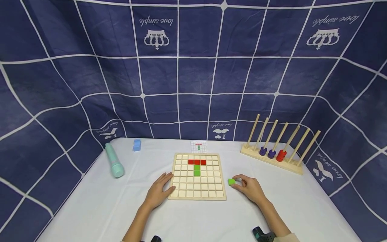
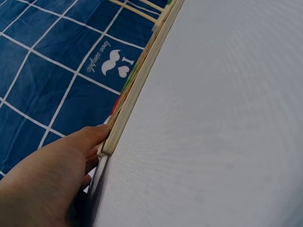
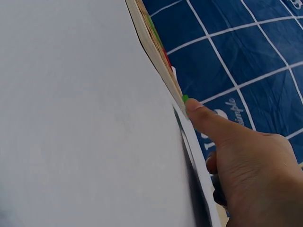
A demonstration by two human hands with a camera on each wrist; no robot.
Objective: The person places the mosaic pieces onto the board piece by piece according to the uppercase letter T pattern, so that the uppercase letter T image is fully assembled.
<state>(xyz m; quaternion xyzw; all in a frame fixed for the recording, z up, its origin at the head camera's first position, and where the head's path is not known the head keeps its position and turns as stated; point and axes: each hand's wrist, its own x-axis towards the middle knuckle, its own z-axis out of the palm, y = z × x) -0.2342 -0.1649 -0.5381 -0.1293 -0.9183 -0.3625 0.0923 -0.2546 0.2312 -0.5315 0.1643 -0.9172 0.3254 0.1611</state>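
Observation:
A square wooden grid board [image 1: 197, 176] lies on the white table. In its upper part three red tiles [image 1: 197, 162] form a row, and two green tiles [image 1: 197, 170] stand below the middle one. My left hand [image 1: 158, 190] rests at the board's left edge, thumb and fingers touching the frame; in the left wrist view that hand [image 2: 52, 175] is at the board's corner. Just right of the board, my right hand [image 1: 249, 189] pinches a green block [image 1: 231, 182] between thumb and finger. The right wrist view shows only a sliver of that green block [image 3: 185, 98] by the thumb.
Behind the board lies a small printed pattern card [image 1: 198, 147]. A wooden peg rack [image 1: 272, 160] with purple and red beads stands at the right. On the left are a mint-green cylindrical object [image 1: 114, 161] and a blue block-shaped piece [image 1: 137, 145]. A dark blue checked cloth [image 1: 196, 74] hangs behind.

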